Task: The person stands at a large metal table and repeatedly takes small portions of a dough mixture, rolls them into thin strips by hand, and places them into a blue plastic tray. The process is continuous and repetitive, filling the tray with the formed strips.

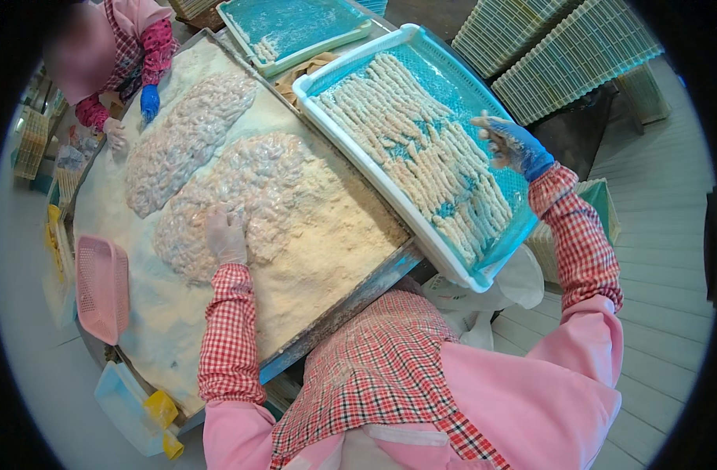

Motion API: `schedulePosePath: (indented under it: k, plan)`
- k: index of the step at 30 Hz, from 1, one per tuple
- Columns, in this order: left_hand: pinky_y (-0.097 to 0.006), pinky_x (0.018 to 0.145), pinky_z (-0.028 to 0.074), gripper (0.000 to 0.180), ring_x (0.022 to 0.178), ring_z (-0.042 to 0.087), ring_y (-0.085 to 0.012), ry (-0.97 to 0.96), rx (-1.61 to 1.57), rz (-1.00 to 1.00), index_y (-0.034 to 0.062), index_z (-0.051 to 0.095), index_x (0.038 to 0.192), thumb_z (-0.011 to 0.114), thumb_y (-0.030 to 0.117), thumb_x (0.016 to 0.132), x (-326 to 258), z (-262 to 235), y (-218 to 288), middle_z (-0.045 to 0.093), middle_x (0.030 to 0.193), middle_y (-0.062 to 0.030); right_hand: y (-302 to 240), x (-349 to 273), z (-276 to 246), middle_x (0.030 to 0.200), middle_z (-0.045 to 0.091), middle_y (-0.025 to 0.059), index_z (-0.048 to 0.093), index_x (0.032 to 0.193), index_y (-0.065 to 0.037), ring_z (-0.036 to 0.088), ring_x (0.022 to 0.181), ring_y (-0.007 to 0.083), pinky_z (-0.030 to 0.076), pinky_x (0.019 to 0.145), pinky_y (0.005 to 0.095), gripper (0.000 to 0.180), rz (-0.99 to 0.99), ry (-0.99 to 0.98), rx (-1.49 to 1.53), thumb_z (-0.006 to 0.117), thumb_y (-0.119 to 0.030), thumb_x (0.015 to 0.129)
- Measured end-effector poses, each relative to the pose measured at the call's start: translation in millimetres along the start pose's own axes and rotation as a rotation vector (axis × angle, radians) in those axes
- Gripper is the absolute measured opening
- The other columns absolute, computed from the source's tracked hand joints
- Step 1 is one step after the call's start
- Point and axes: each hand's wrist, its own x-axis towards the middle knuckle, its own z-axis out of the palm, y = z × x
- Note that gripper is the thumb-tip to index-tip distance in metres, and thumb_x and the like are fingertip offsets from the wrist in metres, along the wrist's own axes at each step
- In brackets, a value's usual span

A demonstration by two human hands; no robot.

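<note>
My left hand (227, 236), in a thin whitish glove, rests on the near pile of pale raw meat strips (272, 168). Its fingertips blend into the strips, so their grip is hidden. Pale flour (303, 286) covers the work table around the pile. On the right, my right hand (519, 146) in a blue glove hovers over the far right side of a white-framed tray (358, 164) with a blue mesh bottom. Its flour-caked fingers are apart and hold nothing visible. Rows of flour-coated strips (421, 149) lie side by side in this tray.
Across the table, a co-worker's blue-gloved hand (149, 103) is beside a second meat pile (190, 141). Another blue tray (292, 27) lies at the back. A pink basket (101, 290) and light-blue bin (127, 407) stand left. Stacked crates (577, 59) are at right.
</note>
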Motion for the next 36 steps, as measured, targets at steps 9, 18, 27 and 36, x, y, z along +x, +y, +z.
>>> schedulePosePath:
  k: [9,18,27,36]
  plan:
    - [-0.040,0.078,0.047,0.022,0.087,0.057,-0.0291,-0.164,0.031,0.105,0.0051,0.063,0.091,0.071,0.019,0.076,19,-6,42,0.058,0.093,-0.0106,66,100,-74,0.102,0.061,0.0058,0.051,0.131,-0.008,0.056,0.084,0.0153,0.047,0.071,0.0316,0.054,-0.050,0.270,0.258,0.050,-0.047,0.095]
    - [-0.036,0.079,0.049,0.015,0.086,0.063,-0.0275,-0.196,-0.378,-0.040,0.0068,0.066,0.095,0.061,0.011,0.081,-20,-25,18,0.066,0.093,-0.0107,116,66,-123,0.104,0.065,0.0113,0.045,0.136,-0.013,0.061,0.087,0.0189,0.046,0.083,0.0411,0.057,-0.142,0.475,-0.361,0.044,-0.053,0.095]
    - [-0.038,0.083,0.050,0.027,0.093,0.063,-0.0286,-0.304,-0.012,-0.126,0.0102,0.066,0.105,0.056,0.007,0.080,-155,-87,-28,0.066,0.100,-0.0115,116,11,187,0.116,0.063,0.0060,0.057,0.127,-0.007,0.058,0.099,0.0129,0.044,0.087,0.0286,0.037,-0.543,-0.039,-0.385,0.053,-0.027,0.096]
    - [-0.042,0.078,0.050,0.023,0.087,0.063,-0.0281,-0.354,-0.354,-0.398,0.0069,0.067,0.102,0.057,0.012,0.081,-167,-82,-30,0.066,0.094,-0.0140,211,-13,336,0.112,0.057,0.0164,0.054,0.127,-0.009,0.055,0.098,0.0328,0.047,0.084,0.0429,0.043,-0.843,-0.322,-1.069,0.060,-0.016,0.085]
